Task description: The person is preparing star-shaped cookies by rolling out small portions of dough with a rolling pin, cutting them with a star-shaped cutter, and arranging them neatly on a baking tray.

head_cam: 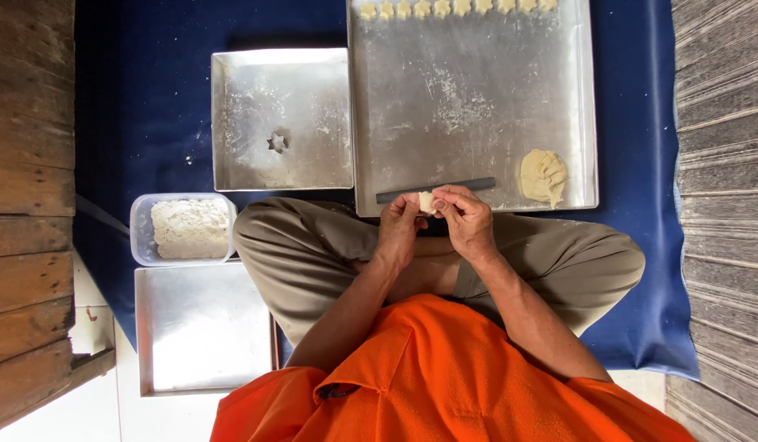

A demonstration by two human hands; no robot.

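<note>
Over the large tray (477, 98): both hands (434, 217) pinch a dough piece (426, 201); one row of shaped pieces (457, 8) laid, dough lump (543, 175) remaining.

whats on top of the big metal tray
On the big tray lie a row of small dough shapes along its far edge, a lump of dough, a dark rod and smears of flour. The hands cover part of its near edge.

Single head view, looking straight down from above the lap; close range, large tray (477, 106) ahead.
</note>
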